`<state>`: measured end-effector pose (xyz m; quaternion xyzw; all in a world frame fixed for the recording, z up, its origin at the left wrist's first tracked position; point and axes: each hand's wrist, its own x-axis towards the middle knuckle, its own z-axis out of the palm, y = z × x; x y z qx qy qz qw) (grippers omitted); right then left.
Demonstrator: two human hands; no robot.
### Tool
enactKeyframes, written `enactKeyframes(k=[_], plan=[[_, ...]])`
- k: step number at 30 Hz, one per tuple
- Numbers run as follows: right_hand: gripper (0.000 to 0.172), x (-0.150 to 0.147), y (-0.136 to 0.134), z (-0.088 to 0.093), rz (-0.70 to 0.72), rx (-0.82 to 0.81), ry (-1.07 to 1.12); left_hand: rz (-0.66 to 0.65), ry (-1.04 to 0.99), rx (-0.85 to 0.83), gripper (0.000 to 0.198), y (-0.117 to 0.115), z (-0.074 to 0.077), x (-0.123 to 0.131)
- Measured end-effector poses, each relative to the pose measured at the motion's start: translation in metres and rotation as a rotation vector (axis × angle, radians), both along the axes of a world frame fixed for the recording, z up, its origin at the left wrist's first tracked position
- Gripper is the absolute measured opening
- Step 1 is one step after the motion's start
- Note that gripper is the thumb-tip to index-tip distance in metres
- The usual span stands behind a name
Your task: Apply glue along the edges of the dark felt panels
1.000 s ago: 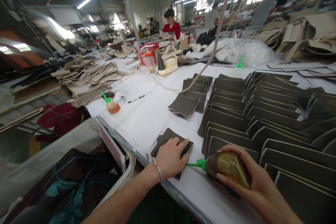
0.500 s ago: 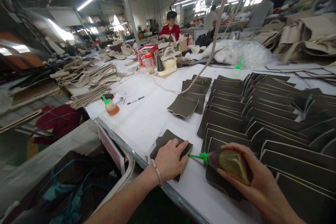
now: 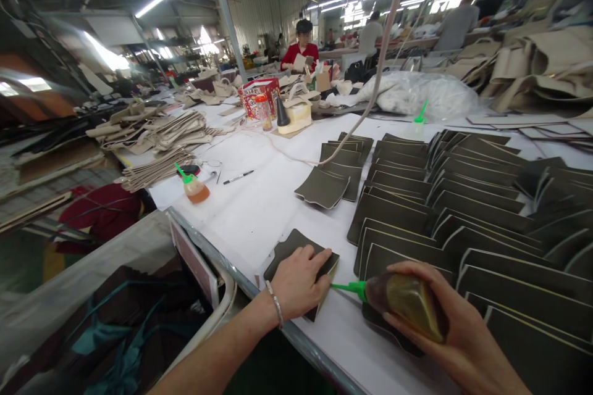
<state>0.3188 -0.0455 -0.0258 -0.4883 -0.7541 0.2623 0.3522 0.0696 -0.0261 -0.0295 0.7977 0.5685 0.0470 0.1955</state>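
My left hand [image 3: 299, 281] lies with its fingers apart on a dark grey piece [image 3: 294, 244] near the table edge, pressing it flat. In my right hand [image 3: 440, 302] is a squeeze bottle [image 3: 407, 302] of amber liquid, lying on its side, its green nozzle [image 3: 349, 288] pointing left. The nozzle tip is at the right edge of the piece, close to my left fingers. To the right, overlapping rows of dark grey pieces [image 3: 398, 210] cover the table, and a few more [image 3: 323, 186] lie behind my hands.
A second bottle [image 3: 197, 190] and a pen [image 3: 238, 177] lie on the white table [image 3: 241, 216]. Beige pieces [image 3: 171, 133] are stacked at the left. A cable [image 3: 365, 114] hangs down to the tabletop. Across the table sits a person in red [image 3: 301, 55].
My right hand and the bottle have shifted slightly down, with the nozzle tip lower along the piece's edge. My left hand has barely moved. The person in red has raised a light piece.
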Motion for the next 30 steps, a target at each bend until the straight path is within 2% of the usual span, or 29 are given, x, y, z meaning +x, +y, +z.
enactKeyframes(k=[5, 11, 16, 20, 25, 30], plan=[[0.041, 0.000, 0.005, -0.001, -0.064, 0.048, -0.002, 0.009, -0.009, -0.012, 0.050, 0.000, 0.001, 0.000], [0.038, -0.004, -0.005, 0.002, 0.038, -0.080, 0.044, 0.013, -0.006, -0.013, 0.050, 0.000, -0.001, -0.001], [0.040, -0.005, -0.010, 0.003, -0.047, -0.060, 0.062, 0.013, -0.012, -0.002, 0.050, -0.001, -0.002, -0.001], [0.038, -0.009, -0.018, 0.005, 0.000, -0.178, 0.118, 0.016, -0.022, -0.001, 0.050, -0.001, -0.001, -0.001], [0.044, -0.010, -0.026, -0.002, -0.099, -0.214, 0.123, 0.019, -0.028, -0.003, 0.051, -0.001, -0.001, -0.001], [0.043, -0.011, -0.032, -0.008, -0.055, -0.236, 0.183, 0.039, -0.052, -0.002, 0.051, -0.002, 0.000, 0.001]])
